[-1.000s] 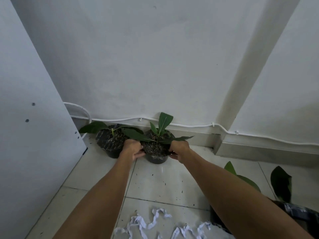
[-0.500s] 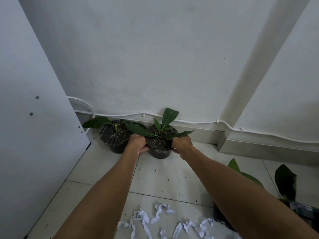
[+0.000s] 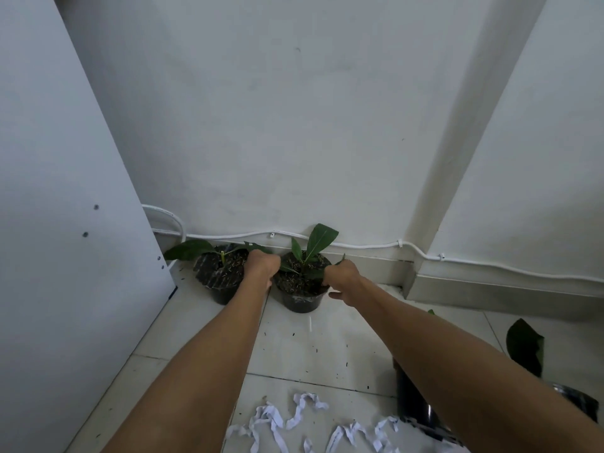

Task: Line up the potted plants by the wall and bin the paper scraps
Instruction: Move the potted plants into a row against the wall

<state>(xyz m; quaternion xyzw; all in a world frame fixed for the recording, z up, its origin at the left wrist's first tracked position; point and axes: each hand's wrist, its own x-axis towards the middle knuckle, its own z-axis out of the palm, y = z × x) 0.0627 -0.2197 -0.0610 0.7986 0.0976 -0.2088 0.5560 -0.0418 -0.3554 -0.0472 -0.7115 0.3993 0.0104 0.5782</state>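
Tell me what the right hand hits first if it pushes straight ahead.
Likely the white baseboard under the cable; the right hand grips the second pot's right rim, close to the wall, though depth is unclear.

Two potted plants stand by the wall: the left pot and the second pot just beside it; two more dark pots show at the lower right, one partly hidden behind an arm and one cut by the frame edge, making four pots in view; two hands are in view, the left hand and the right hand; the white paper scraps on the floor number roughly half a dozen strips, tangled, so an exact count cannot be told; one white cable runs along the wall's foot; one white panel stands at the left.
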